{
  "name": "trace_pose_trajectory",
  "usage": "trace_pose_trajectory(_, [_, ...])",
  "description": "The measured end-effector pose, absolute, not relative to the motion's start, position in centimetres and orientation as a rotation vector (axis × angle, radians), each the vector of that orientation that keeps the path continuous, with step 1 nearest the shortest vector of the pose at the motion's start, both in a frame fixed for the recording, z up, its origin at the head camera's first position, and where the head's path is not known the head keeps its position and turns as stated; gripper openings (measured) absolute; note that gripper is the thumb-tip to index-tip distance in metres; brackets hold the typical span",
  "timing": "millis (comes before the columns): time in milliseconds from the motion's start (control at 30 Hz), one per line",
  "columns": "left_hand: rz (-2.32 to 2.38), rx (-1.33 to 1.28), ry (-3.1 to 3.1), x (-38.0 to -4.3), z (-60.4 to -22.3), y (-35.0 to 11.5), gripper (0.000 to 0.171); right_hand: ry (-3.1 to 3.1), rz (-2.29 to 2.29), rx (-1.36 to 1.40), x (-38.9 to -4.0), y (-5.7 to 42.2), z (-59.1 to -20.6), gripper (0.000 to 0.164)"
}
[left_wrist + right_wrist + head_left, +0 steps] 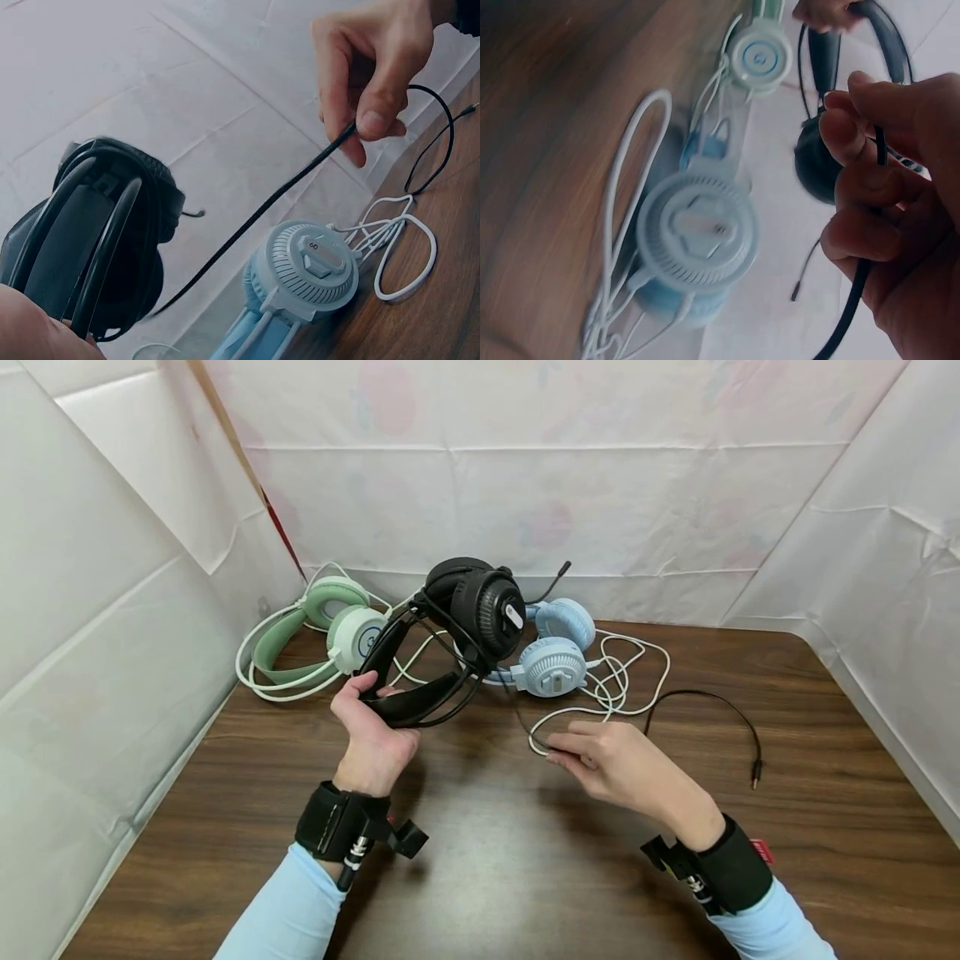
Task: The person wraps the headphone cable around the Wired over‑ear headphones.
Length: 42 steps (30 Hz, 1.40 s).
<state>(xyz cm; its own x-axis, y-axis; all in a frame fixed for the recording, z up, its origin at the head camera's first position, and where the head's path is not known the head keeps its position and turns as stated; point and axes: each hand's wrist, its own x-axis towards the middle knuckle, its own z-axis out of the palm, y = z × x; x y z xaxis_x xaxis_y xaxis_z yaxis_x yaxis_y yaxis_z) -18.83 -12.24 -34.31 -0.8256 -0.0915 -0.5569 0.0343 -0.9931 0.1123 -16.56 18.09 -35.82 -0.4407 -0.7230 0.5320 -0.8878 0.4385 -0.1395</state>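
My left hand [372, 739] grips the headband of a black headset [491, 614], held up off the table with its ear cups pointing away from me. A thin microphone boom [553, 583] sticks out at its far side. Between thumb and fingers, my right hand [618, 766] pinches the headset's black cable [251, 217], which runs fairly straight from the headset to the fingers in the left wrist view. Past the right hand the cable curves over the table and ends in a plug [756, 772]. In the right wrist view the cable [855, 300] passes through the curled fingers.
Green headphones [356, 635] with a pale cable lie at the back left. Behind the black headset, light blue headphones [553, 667] rest beside their coiled white cable [618, 681]. White sheeting [525, 493] hangs around the brown wooden table [480, 860].
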Motion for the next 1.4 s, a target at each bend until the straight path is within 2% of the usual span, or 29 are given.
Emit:
trace_pose_trajectory(167, [-2.881,0.838,-0.187,-18.9,-34.2,-12.4,0.021,-2.273,0.611,1.454,-15.0,17.4,-34.7,0.02])
trace_pose_trajectory(333, [-2.805,0.685,-0.398,-18.9,-34.0,-12.2,0.021,-2.259,0.644,1.442,-14.0,17.5,-33.3,0.005])
trace_pose_trajectory(633, [-2.766,0.56,-0.729,-18.5,-33.9,-11.7,0.021,-2.156,0.643,1.371,-14.1,18.3,-32.2,0.028])
trace_pose_trajectory(1033, [-2.755,0.339,-1.119,-17.9,-33.9,-11.0,0.039,-1.959,0.464,1.229,-14.4,18.7,-30.9,0.026])
trace_pose_trajectory(1300, [-2.676,0.176,-1.246,-17.8,-33.8,-10.4,0.039,-1.857,0.364,1.042,-15.0,19.3,-30.7,0.046])
trace_pose_trajectory(1400, [-2.671,0.136,-1.258,-17.8,-33.9,-10.3,0.038,-1.904,0.388,1.033,-14.9,19.6,-30.7,0.047])
